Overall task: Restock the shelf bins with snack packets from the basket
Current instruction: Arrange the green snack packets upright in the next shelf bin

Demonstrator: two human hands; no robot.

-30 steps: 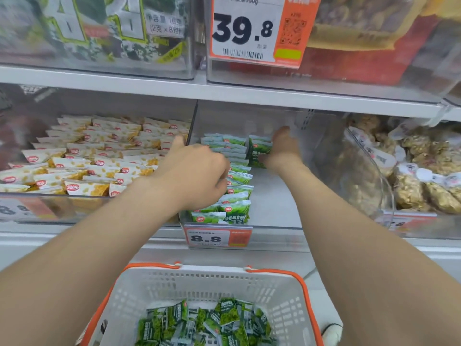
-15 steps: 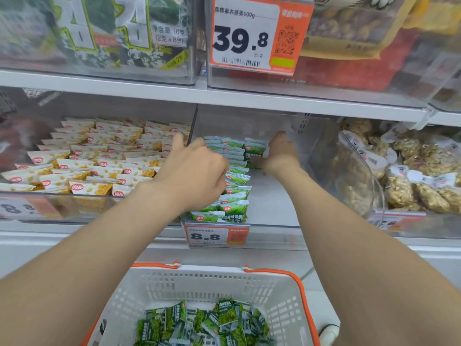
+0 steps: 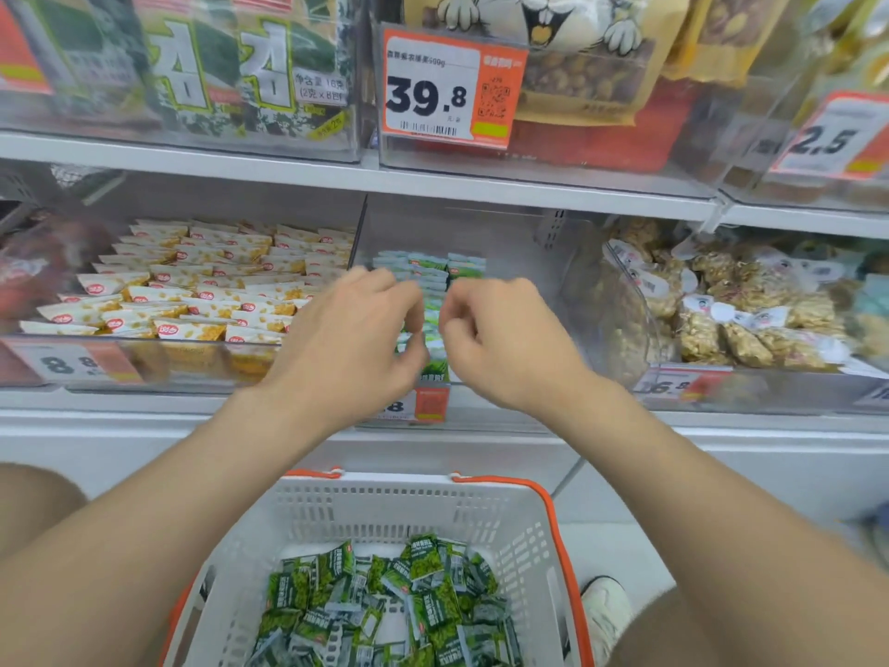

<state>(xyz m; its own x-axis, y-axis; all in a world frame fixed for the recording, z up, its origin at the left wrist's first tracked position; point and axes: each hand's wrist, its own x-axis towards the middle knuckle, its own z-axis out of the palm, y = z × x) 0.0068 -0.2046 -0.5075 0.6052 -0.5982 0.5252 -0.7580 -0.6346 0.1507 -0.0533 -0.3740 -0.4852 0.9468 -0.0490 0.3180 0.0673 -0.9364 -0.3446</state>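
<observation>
The loose green packets (image 3: 413,594) I need next lie in the white basket (image 3: 553,522). They are low down and close to my body. Both hands are up high, in front of the middle bin (image 3: 524,243). So the way to go is straight down and back toward me.

The pile sits a bit more under the left hand (image 3: 346,339) than under the right hand (image 3: 510,344), so I think the left one is nearer. The packets in the basket point every which way, so there is no one long side to line up with.

In the bin, the row of green packets (image 3: 428,267) runs from front to back along the left side.

My hands are near each other with their backs up. The left grip is curled, with its fingertips right at the row, and I cannot tell if it pinches a packet. The right grip is curled in, and I see nothing in it.
</observation>
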